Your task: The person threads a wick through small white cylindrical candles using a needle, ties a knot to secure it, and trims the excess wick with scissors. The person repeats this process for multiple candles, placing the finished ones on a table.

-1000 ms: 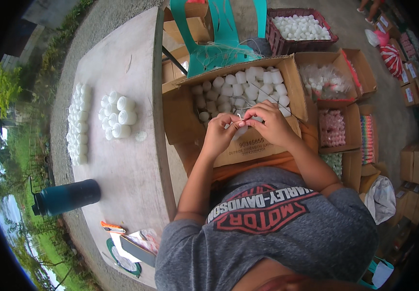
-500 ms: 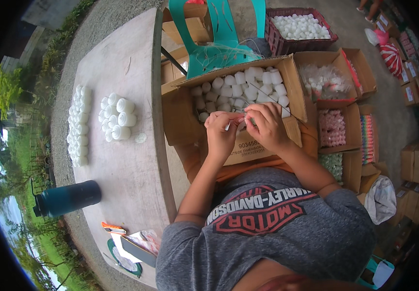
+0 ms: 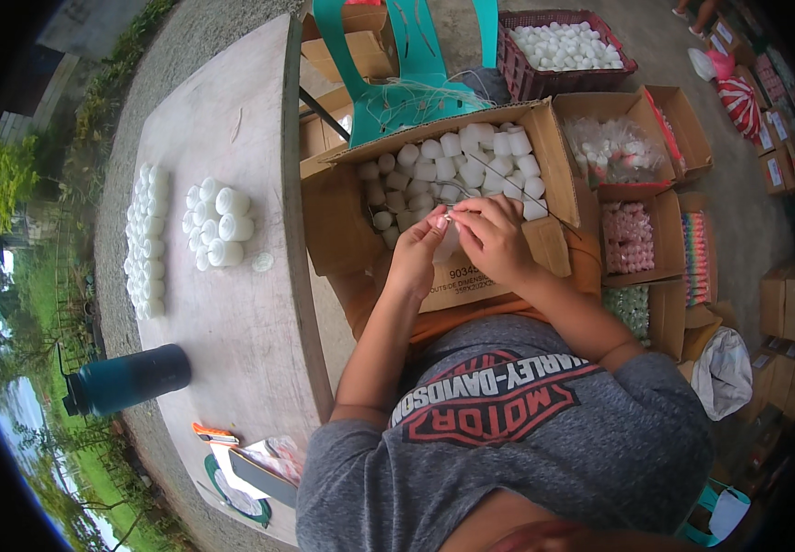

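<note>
My left hand [image 3: 418,255] and my right hand [image 3: 497,241] meet at their fingertips over the near side of an open cardboard box [image 3: 434,293]. Both are closed in a pinch around a small white piece [image 3: 448,217], mostly covered by the fingers, so its kind does not show. A pale, translucent shape shows below the fingertips, too blurred to name. Beyond my hands, the box holds many white, candle-like cylinders [image 3: 450,144]. Thin grey rods or wires [image 3: 498,173] lie slanting across them.
On the table [image 3: 268,138] at left stand a cluster of white cylinders [image 3: 230,227], rows of more [image 3: 147,241], and a blue bottle [image 3: 131,378]. An orange cutter [image 3: 215,432] lies nearer. A green chair [image 3: 413,101], a maroon crate [image 3: 517,66] and goods boxes [image 3: 641,230] surround the box.
My left hand has turned slightly and the fingertips have shifted a little left and up, still pinched together. The whole view has moved slightly.
</note>
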